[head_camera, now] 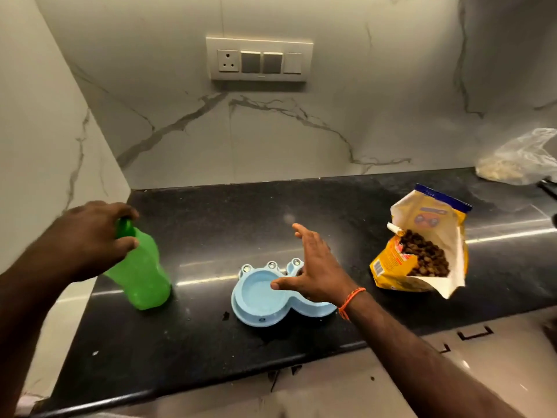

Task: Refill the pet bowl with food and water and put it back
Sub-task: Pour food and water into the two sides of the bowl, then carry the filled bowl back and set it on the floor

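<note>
A: Where does the pet bowl [265, 300] stand?

B: On the black worktop [211, 224], near its front edge, between the green bottle [141, 273] and the pet food bag [422, 251]. It is pale blue, with two joined compartments and three small knobs along its far rim. The left compartment looks pale and grainy inside; whether it holds water cannot be told. The right compartment is mostly hidden.

A: And the hands?

B: The left hand [93, 236] grips the bottle at its neck, fingers curled round the top; the bottle leans to the left, its base on the worktop. The right hand [316, 273] is spread wide, fingers straight, holding nothing, above the right compartment. An orange thread band [351, 300] circles that wrist.

A: The bag?

B: Yellow, torn open, brown kibble [425, 257] showing in its mouth. It stands well right of the bowl. A clear plastic bag [518, 161] lies by the marble wall [271, 131], under a switch panel [259, 60].
</note>
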`<state>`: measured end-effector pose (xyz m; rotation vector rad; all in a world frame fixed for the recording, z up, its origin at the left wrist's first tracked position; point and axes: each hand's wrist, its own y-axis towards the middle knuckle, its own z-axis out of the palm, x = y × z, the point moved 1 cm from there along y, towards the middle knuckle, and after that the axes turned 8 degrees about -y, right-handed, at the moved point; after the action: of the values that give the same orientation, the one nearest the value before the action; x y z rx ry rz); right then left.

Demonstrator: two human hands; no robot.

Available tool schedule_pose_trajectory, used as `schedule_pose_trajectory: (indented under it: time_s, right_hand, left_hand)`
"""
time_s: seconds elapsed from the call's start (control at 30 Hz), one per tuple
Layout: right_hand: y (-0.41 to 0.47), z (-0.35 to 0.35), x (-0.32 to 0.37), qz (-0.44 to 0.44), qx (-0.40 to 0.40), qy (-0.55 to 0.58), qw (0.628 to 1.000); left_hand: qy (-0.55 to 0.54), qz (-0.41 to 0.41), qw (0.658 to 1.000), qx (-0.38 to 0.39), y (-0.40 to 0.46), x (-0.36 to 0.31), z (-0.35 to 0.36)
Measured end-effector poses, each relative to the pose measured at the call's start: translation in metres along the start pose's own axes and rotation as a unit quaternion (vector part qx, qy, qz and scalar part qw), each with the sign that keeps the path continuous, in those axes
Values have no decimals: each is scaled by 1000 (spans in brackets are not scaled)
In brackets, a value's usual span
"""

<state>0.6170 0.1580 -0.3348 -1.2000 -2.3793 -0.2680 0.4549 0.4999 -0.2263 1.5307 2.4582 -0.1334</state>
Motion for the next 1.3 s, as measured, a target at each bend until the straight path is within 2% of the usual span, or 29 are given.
schedule_pose_trajectory:
  time_s: [0.2,0.43,0.53,0.63,0.7,0.77,0.9,1.0,1.13,1.3]
  right_hand:
    - [-11,-5,-42,65,25,-63,996]
    - [-24,-1,-66,101,74,-80,989]
    - [-26,3,-72,105,88,-79,987]
    - [-26,8,-76,100,104,-77,987]
    - [-26,12,-78,90,108,-80,987]
    - [-25,15,-78,75,114,-90,987]
    - [-24,20,-82,70,120,-97,985]
    - [-24,23,-85,69,115,-97,986]
    - [-24,30,-89,69,105,-93,988]
    - [-25,38,-93,81,61,-71,992]
  left_hand:
    - [-56,-38,997,-49,21,61,28]
    - [-113,-48,991,-60,28,70,54]
    - [-111,-62,980,-151,20,52,50]
    - [-150,5,952,-266,-6,-13,36]
    - [-170,29,958,-229,-29,-63,46]
    - [-160,42,977,-133,-45,-95,78]
    - [-122,52,991,21,-53,-110,160]
    - [-147,45,981,118,-57,-120,198]
    - [-193,43,970,140,-57,-127,223]
    - [-280,-3,955,97,-55,-128,233]
